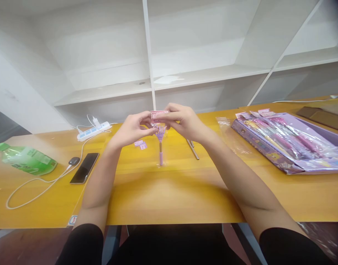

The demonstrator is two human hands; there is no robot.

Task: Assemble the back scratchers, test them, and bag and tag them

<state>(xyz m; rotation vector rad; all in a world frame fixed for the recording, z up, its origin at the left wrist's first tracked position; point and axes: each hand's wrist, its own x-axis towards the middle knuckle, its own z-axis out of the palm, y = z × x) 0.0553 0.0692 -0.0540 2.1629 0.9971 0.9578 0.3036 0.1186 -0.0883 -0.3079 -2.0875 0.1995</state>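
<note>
A small purple back scratcher (161, 145) with a hand-shaped head and a metal shaft hangs upright in a clear bag over the table. Across the bag's top runs a pink header card (155, 115). My left hand (134, 129) pinches the left end of this card between thumb and fingers. On the right end, my right hand (181, 119) grips it, fingers lying over the card's front. Two small printed cards (140, 144) lie on the table below my left hand. Thin metal rods (193, 149) rest below my right hand.
At right, a purple display box (268, 158) holds several bagged back scratchers (293, 138). Clear bags (235, 138) lie beside it. Leftward are a phone (85, 168), a green bottle (28, 159), a cable (47, 180) and a power strip (94, 131). White shelving (199, 75) stands behind.
</note>
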